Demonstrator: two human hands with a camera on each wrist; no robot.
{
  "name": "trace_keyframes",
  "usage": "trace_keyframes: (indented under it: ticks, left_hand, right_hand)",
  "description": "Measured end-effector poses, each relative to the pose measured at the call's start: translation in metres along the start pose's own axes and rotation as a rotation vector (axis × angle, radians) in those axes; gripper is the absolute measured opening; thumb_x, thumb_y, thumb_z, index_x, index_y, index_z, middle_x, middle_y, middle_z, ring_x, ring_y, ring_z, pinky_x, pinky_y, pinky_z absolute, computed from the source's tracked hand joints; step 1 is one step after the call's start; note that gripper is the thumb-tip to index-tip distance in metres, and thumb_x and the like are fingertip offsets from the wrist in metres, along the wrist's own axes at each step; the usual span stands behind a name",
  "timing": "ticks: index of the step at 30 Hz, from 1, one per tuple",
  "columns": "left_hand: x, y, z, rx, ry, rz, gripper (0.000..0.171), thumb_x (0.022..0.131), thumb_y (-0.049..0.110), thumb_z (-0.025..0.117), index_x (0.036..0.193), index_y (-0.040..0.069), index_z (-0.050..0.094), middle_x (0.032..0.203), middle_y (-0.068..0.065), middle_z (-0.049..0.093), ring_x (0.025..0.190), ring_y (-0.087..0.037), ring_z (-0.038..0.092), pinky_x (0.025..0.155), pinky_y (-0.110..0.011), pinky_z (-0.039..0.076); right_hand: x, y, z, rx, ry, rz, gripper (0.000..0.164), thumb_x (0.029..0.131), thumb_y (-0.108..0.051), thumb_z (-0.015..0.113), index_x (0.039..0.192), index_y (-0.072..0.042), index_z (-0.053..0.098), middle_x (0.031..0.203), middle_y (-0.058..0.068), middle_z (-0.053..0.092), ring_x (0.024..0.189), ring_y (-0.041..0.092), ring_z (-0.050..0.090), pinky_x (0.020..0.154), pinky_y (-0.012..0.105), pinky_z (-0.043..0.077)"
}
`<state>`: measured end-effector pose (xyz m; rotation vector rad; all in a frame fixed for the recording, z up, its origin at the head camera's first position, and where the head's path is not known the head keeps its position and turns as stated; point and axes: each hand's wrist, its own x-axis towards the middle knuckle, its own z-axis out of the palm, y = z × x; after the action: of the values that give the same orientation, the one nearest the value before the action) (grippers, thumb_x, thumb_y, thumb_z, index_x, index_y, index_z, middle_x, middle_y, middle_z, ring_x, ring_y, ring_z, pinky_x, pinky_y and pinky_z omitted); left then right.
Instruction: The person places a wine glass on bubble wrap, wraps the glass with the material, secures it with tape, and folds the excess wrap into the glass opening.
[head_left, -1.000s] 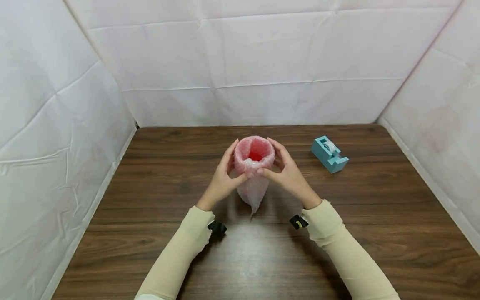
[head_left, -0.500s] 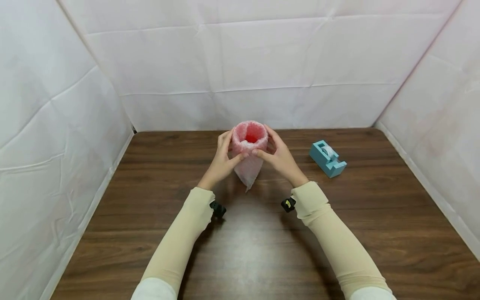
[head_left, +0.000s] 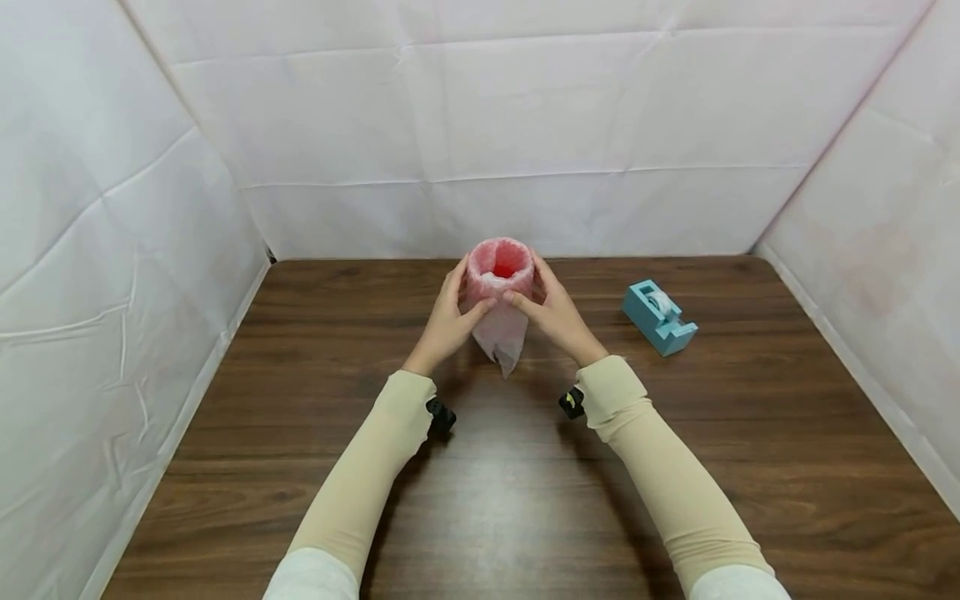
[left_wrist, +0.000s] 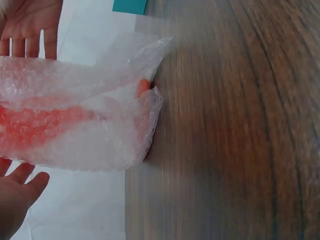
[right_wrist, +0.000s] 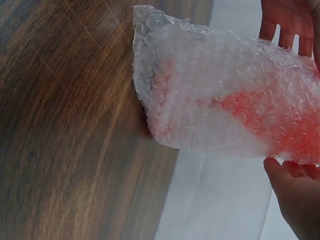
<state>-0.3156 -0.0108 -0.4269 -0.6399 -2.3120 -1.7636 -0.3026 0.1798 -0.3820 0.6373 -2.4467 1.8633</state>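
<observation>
In the head view, a tube of bubble wrap [head_left: 504, 321] stands between the two hands, wrapped round a red object [head_left: 507, 265] that shows through its top opening. The left hand [head_left: 447, 323] holds it from the left, fingers along the side and thumb at the front. On the other side the right hand [head_left: 557, 312] holds it the same way. Both wrist views show red through the bubbles. A small orange-red bit [left_wrist: 143, 88] peeks from the loose lower edge in the left wrist view. Whether the bottom touches the table, I cannot tell.
A light blue tape dispenser [head_left: 660, 317] with a roll of clear tape stands to the right on the dark wood table [head_left: 495, 517]. White cloth walls [head_left: 525, 117] rise behind and on both sides.
Both hands and the bubble-wrapped bundle have moved away toward the back of the table, mostly in the first half second. The wrap's loose lower tip has shifted slightly. The tape dispenser stayed put.
</observation>
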Motion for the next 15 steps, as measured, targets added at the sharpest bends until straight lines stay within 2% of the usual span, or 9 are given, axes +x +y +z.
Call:
trace_keyframes:
  ticks: [2,5,9,12,15]
  left_hand:
    - [-0.001,0.0,0.0,-0.005,0.004,0.0,0.08,0.092,0.018,0.065,0.155,0.011,0.015,0.155,-0.013,0.028,0.139,-0.029,0.036,0.112,-0.047,0.033]
    - [-0.006,0.014,-0.004,-0.012,0.0,-0.01,0.078,0.094,0.012,0.062,0.154,0.004,0.014,0.158,-0.016,0.024,0.141,-0.033,0.032,0.113,-0.049,0.03]
    - [-0.009,0.012,-0.006,-0.011,0.0,-0.028,0.077,0.094,0.012,0.061,0.154,0.006,0.013,0.159,-0.014,0.021,0.143,-0.034,0.029,0.115,-0.049,0.027]
    - [-0.008,-0.003,-0.005,-0.004,0.017,-0.04,0.078,0.094,0.019,0.062,0.155,0.014,0.014,0.158,-0.009,0.025,0.143,-0.03,0.03,0.115,-0.051,0.026]
    - [-0.011,-0.003,-0.007,0.002,0.033,-0.049,0.075,0.095,0.02,0.061,0.155,0.014,0.016,0.157,-0.01,0.029,0.142,-0.029,0.031,0.114,-0.053,0.025]
  right_hand:
    - [-0.001,-0.001,0.0,-0.005,0.0,0.01,0.079,0.094,-0.013,0.061,0.155,-0.007,0.01,0.157,0.015,0.026,0.144,0.03,0.028,0.114,0.049,0.028]
    - [-0.002,-0.003,0.001,-0.017,-0.005,0.039,0.082,0.095,-0.015,0.06,0.155,-0.007,0.004,0.159,0.016,0.021,0.144,0.031,0.025,0.115,0.05,0.027]
    - [0.002,0.014,-0.002,-0.042,-0.002,0.045,0.086,0.094,-0.023,0.062,0.156,-0.012,0.002,0.159,0.013,0.022,0.144,0.03,0.026,0.114,0.052,0.026]
    - [0.003,0.03,-0.005,-0.063,0.016,0.039,0.087,0.093,-0.032,0.064,0.156,-0.018,0.005,0.159,0.009,0.022,0.145,0.026,0.026,0.114,0.051,0.026]
    - [-0.002,0.033,-0.008,-0.082,0.033,0.05,0.086,0.093,-0.036,0.062,0.156,-0.019,0.007,0.16,0.008,0.02,0.146,0.024,0.024,0.115,0.05,0.025]
